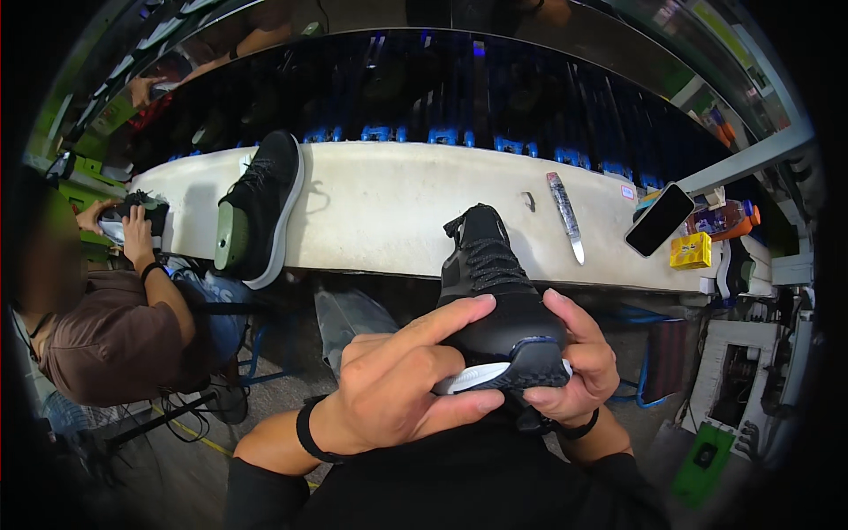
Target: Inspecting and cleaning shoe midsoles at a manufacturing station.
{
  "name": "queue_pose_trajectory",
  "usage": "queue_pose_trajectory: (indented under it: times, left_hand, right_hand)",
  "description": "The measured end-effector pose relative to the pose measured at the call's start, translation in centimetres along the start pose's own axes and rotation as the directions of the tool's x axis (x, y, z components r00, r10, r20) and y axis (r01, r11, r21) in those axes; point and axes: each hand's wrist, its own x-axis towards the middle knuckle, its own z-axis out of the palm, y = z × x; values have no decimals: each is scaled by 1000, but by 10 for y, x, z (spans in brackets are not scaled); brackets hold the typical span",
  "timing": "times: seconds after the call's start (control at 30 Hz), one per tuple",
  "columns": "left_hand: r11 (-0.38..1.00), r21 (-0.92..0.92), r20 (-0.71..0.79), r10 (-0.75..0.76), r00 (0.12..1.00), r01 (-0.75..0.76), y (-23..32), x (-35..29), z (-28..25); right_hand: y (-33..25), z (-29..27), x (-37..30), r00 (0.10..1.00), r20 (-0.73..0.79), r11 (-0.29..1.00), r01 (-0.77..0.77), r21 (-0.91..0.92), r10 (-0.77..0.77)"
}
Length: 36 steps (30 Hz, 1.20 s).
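A black laced shoe [517,322] is held at the near edge of the white worktop [389,208], its toe toward the wearer and its laced end pointing far; whether it touches the worktop, I cannot tell. The left hand [389,380] has its grip closed around the left of the toe, thumb low by the white sole edge and a finger on the upper. The right hand [583,367] pinches the toe's right side, fingers above and thumb below, at a dark piece [534,360] curling over the tip.

To the right of the shoe's laced end lie a small dark scrap [529,201] and, farther right, a knife-like tool [565,216]. Beyond these, a tilted phone [661,219] partly hides the things behind it; a yellow box [691,251] and an orange-capped bottle [729,219] crowd that end, near 1 more shoe [735,269].

On the left, a 2nd black shoe [274,199] stands with a green insert [231,238]. Farther left, a co-worker [124,327] has 2 hands on a dark shoe [150,212]. A dark rack with blue fittings [442,136] lines the far side.
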Motion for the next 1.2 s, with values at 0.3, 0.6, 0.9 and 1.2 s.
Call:
queue_pose_trajectory:
  times: [0.3, 0.6, 0.9, 1.2]
  left_hand:
    - [992, -115, -28, -45, 999, 41, -8, -1, 0]
    - [998, 29, 345, 45, 937, -59, 1, 83, -56]
    - [800, -467, 372, -209, 904, 377, -41, 48, -57]
    - [922, 279, 399, -366, 841, 269, 5, 23, -76]
  right_hand:
    - [-5, -8, 9, 996, 38, 996, -80, 35, 79]
    - [6, 19, 43, 997, 76, 998, -32, 56, 28]
    - [10, 51, 29, 998, 34, 996, -50, -73, 53]
    - [21, 62, 18, 974, 126, 978, -172, -114, 186]
